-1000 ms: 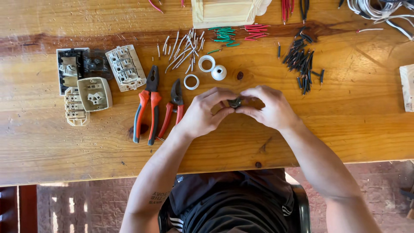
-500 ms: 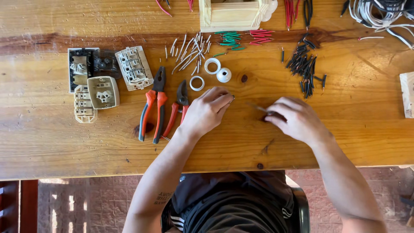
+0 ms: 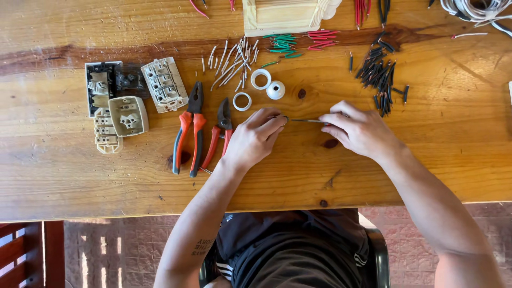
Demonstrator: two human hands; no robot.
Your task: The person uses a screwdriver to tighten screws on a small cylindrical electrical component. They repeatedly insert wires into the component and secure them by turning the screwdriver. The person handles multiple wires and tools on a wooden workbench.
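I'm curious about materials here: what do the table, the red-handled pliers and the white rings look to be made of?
Table: wood, seemingly varnished; grain, knots and a soft sheen show. Pliers: dark metal jaws, apparently steel, with red handles that look like rubber or plastic sleeves. White rings: smooth and evenly white, probably plastic, though ceramic cannot be ruled out.

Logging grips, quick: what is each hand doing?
Left hand: fingers pinch one end of the thin wire.
Right hand: fingers pinch its other end.
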